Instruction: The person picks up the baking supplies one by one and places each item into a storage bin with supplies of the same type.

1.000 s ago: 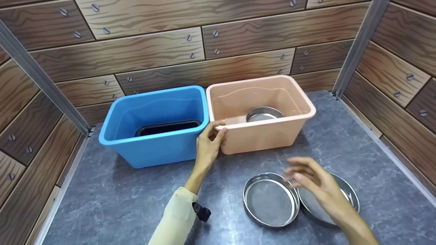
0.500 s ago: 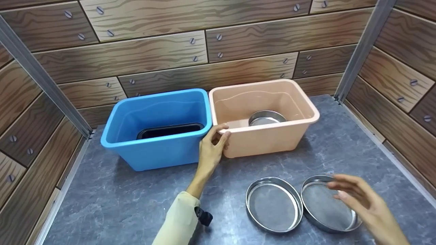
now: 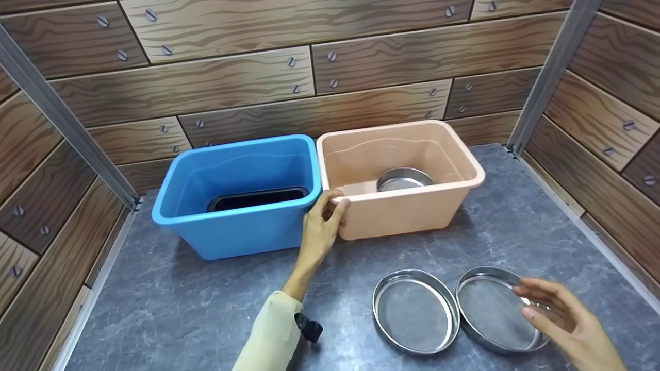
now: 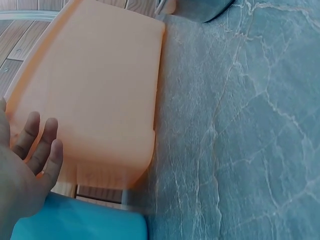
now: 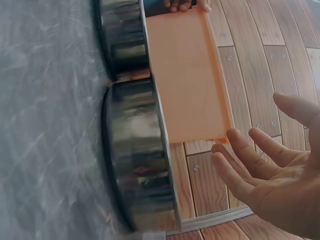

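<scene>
Our left hand [image 3: 318, 226] grips the near left corner of the peach rectangular plastic tub [image 3: 464, 170], thumb hooked over the rim and fingers curled against the outer wall. Our right hand [image 3: 564, 317] hangs with its fingers spread and relaxed just above the right round shallow steel pan [image 3: 490, 312], holding nothing; from the right wrist view the palm stands clear of the rim.

A second ago the right hand hovered over the seam between the two pans; it has since drifted right and toward the near edge of the grey marbled counter [image 3: 180, 309], settling over the right pan, while the left hand has kept its hold on the tub. We judge that the right pan is the one about to be picked up.

The left round shallow steel pan [image 3: 415, 312] lies touching the right one, so a careless lift could knock it. A third steel pan [image 3: 405, 179] already sits inside the peach tub. The blue rectangular plastic tub [image 3: 232, 226] stands touching the peach tub on its left, at the back of the counter, with a black rectangular tray [image 3: 256, 198] inside. Wood-patterned walls [image 3: 309, 67] close in three sides.
</scene>
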A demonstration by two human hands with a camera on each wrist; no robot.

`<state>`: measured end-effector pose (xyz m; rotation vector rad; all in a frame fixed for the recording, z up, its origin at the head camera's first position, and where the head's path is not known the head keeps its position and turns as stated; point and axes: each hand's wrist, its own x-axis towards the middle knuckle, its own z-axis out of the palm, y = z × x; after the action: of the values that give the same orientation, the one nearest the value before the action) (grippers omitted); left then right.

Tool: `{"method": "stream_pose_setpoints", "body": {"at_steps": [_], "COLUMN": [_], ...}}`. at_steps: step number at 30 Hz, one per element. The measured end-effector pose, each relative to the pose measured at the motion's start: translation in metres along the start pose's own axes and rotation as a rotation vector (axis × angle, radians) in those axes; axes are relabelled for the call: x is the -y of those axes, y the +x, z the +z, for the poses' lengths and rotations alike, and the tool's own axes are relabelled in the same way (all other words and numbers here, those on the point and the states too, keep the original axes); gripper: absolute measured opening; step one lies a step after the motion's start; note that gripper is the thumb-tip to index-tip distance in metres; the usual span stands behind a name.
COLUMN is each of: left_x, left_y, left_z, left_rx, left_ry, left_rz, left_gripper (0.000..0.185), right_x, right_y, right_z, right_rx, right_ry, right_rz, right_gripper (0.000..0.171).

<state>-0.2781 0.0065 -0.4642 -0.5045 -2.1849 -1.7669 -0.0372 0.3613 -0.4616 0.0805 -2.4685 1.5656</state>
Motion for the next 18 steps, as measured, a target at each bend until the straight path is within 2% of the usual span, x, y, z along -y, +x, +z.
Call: {"method": "stream_pose_setpoints", "body": {"at_steps": [5,9,13,18], "left_x": [-0.003,-0.018,-0.031,-0.033], "left_y": [-0.002,-0.004,-0.006,-0.005], "left_z": [-0.002,-0.005,-0.007,-0.009], "left_rx": [0.020,0.035,0.056,0.067], "left_ry": [-0.003,-0.022,-0.037,-0.044], "left_rz": [-0.014,-0.034,-0.056,-0.049], "left_gripper": [0.017,0.015,0.015,0.014], "right_x": [-0.010,-0.019,-0.030,-0.044], "right_y": [-0.003,-0.003,-0.003,-0.004], "right_z": [-0.001,-0.004,-0.008,-0.010], "right_rx": [-0.050,-0.064,-0.070,-0.054], "right_ry": [-0.111,-0.182,-0.209,-0.203], "right_rz": [0.010,0.061,0.112,0.203], "right_gripper": [0.050,0.053,0.058,0.068]}}
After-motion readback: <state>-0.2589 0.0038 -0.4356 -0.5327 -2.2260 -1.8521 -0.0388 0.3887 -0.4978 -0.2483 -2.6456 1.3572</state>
